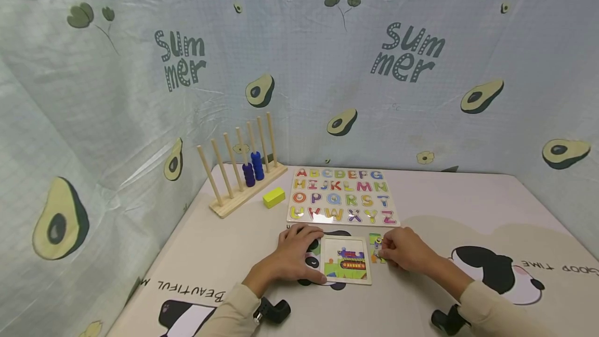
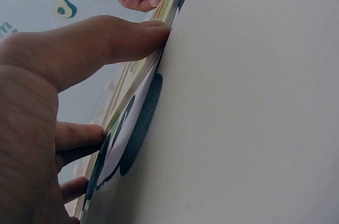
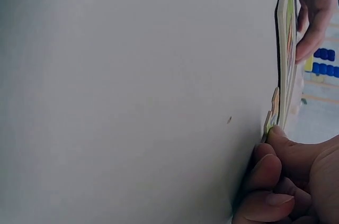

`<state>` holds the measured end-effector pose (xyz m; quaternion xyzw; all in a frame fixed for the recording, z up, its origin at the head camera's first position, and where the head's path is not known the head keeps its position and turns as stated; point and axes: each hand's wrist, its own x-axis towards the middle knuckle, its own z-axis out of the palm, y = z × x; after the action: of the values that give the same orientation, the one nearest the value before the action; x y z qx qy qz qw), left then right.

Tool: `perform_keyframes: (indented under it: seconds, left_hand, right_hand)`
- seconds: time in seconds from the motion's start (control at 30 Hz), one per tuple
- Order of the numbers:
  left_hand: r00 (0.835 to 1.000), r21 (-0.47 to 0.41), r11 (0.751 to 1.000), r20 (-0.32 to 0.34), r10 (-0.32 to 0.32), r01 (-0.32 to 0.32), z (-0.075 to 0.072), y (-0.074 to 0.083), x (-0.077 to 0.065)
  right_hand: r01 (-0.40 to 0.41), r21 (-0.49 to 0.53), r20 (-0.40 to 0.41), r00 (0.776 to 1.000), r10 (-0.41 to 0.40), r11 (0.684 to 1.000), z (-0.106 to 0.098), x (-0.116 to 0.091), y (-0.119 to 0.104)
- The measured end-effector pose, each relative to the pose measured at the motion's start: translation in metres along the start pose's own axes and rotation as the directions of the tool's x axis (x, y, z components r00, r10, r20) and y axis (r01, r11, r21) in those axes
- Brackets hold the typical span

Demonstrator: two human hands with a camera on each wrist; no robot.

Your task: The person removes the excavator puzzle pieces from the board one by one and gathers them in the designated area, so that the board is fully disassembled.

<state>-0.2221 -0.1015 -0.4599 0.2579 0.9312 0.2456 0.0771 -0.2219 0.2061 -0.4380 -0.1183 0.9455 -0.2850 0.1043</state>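
A small wooden jigsaw puzzle tray [image 1: 346, 281] lies on the table, its lower part filled with a colourful vehicle picture and its upper part bare. My left hand [image 1: 296, 256] holds the tray at its left side, thumb at the near corner and fingers at the far one. In the left wrist view the thumb [image 2: 132, 38] lies along the tray's edge. Just right of the tray are loose puzzle pieces [image 1: 375, 241] in green and yellow. My right hand [image 1: 407, 248] pinches a puzzle piece [image 3: 269, 122] there between thumb and curled fingers, which partly cover it.
Behind the tray lies an alphabet board [image 1: 343, 196] with coloured letters. To its left stand a wooden peg rack [image 1: 248, 194] with dark blue beads on two pegs and a yellow block [image 1: 273, 197]. A printed cloth [image 1: 299, 66] hangs behind the table.
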Motion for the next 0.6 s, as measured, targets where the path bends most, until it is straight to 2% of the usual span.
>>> perform_keyframes:
  seconds: [0.6]
  left_hand:
    - [1.0,0.002,1.0,0.006,0.002,-0.002,0.0004,-0.001,-0.0003]
  right_hand:
    - [0.066,-0.011,0.017,0.998,-0.065,0.998,-0.0034,0.0001,0.0013]
